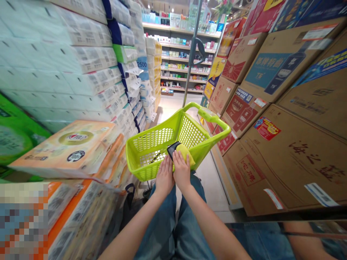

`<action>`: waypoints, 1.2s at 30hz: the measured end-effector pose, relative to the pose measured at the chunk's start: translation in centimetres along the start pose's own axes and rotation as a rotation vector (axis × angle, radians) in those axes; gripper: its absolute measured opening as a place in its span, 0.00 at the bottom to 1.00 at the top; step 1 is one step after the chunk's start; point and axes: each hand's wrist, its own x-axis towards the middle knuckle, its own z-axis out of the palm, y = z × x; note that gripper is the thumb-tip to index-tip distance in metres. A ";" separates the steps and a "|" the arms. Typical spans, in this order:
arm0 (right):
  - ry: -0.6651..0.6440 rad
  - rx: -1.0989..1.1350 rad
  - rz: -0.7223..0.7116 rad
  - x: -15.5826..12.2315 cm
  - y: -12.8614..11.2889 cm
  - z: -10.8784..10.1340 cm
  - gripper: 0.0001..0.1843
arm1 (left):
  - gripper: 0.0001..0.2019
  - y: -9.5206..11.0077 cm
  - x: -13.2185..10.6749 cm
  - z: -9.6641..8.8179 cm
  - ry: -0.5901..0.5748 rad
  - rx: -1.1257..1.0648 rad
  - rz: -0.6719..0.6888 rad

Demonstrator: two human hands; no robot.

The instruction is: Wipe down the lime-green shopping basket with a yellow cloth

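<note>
A lime-green plastic shopping cart (151,144) stands in front of me in a narrow shop aisle. Both my hands rest side by side on its near rim. My left hand (164,176) lies with its fingers over the rim. My right hand (181,170) is curled on the cart's yellow-green handle grip (187,151), beside a small black part (172,148) of the handle. The basket looks empty apart from its mesh floor. My legs in blue jeans show below.
Stacked packs of tissue paper (81,65) wall the left side. Brown cardboard boxes (292,151) are piled on the right. A metal pole (193,54) rises ahead. Shelves with goods (181,68) close the far end of the tiled aisle (170,104).
</note>
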 end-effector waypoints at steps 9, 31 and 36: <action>0.101 -0.096 0.035 2.2 9.9 -6.3 0.36 | 0.36 -0.1 0.3 -0.5 0.019 -0.006 0.005; 0.072 -0.145 0.134 3.6 11.7 -8.4 0.37 | 0.35 -0.1 0.2 -0.5 -0.003 0.022 0.000; 0.145 -0.146 0.276 3.5 9.7 -6.5 0.38 | 0.36 0.0 0.2 0.0 0.015 0.011 -0.014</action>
